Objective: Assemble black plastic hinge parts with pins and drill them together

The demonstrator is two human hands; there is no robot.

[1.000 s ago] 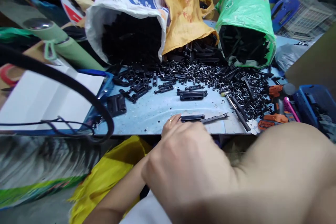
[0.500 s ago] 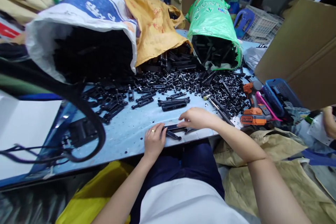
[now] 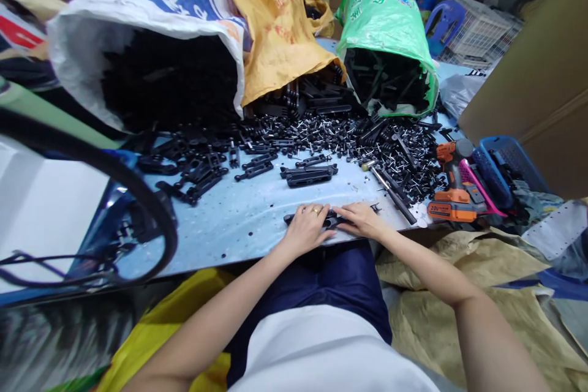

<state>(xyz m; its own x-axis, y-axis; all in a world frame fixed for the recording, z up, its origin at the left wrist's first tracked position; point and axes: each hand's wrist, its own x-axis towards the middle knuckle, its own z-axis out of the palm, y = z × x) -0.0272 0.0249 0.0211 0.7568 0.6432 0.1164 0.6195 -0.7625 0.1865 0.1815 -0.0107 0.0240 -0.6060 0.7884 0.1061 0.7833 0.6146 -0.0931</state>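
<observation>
My left hand [image 3: 307, 228], with a ring on one finger, lies curled over a long black plastic part [image 3: 331, 218] at the near edge of the pale blue table [image 3: 239, 217]. My right hand [image 3: 362, 220] presses on the same part from the right, fingers bent down onto it. Both hands meet over its middle, so most of the part is hidden. A stack of similar black strips [image 3: 309, 175] rests a little further back.
Three sacks lie open toward me: white-blue [image 3: 151, 18], yellow [image 3: 280, 18] and green [image 3: 390, 24], spilling black parts and small rivets [image 3: 349, 135]. An orange cordless drill [image 3: 452, 187] and a blue basket [image 3: 509, 165] are at the right. A black cable loop [image 3: 114, 177] hangs at the left.
The view steadied and shifted. My left hand slid right onto the black part, and my right hand came down beside it; the two hands are now close together.
</observation>
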